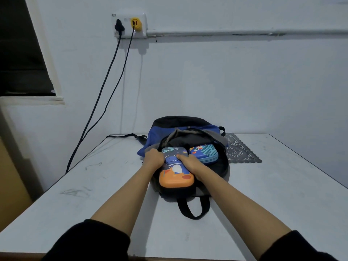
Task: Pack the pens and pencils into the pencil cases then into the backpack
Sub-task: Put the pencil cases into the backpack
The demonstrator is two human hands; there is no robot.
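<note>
A blue and black backpack (pixel 188 127) lies open on the white table (pixel 263 185), its mouth facing me. Half inside the opening sits a pencil case with a space print and an orange lower part (pixel 176 178). My left hand (pixel 153 159) grips its left edge and my right hand (pixel 189 163) grips its right side, thumb on top. A second pencil case, light blue with a rocket print (pixel 204 153), lies deeper in the backpack to the right. No loose pens or pencils show.
A grey lace mat (pixel 239 151) lies behind the backpack on the right. Two black cables (pixel 105 102) run from a wall socket (pixel 130 25) down past the table's left edge. The backpack's handle loop (pixel 194 208) points toward me.
</note>
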